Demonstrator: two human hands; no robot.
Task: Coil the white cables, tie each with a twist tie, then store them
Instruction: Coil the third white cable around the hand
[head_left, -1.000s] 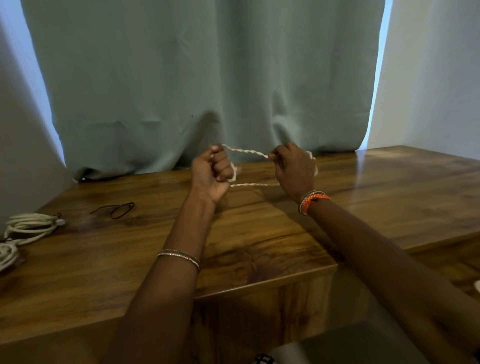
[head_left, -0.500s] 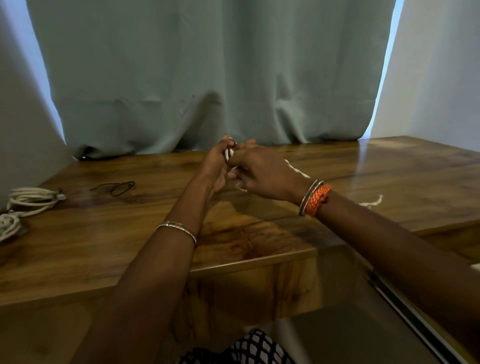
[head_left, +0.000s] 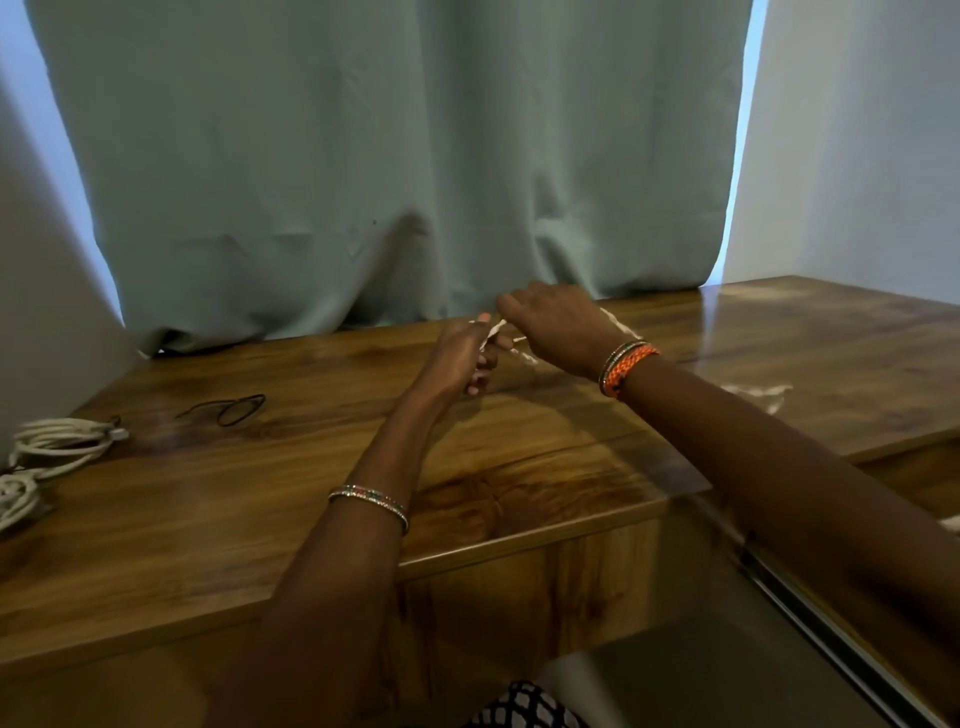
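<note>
Hanging across the upper frame, a grey-green curtain (head_left: 395, 156) backs a wooden table (head_left: 208, 493) spanning the lower half. At centre, the left hand (head_left: 457, 358) grasps loops of a white cable (head_left: 492, 332), fingers curled round it. The right hand (head_left: 556, 322), just right of it, pinches the same cable. Coiled white cables (head_left: 57, 441) lie at the left edge; a dark twist tie (head_left: 234, 408) rests right of them.
</note>
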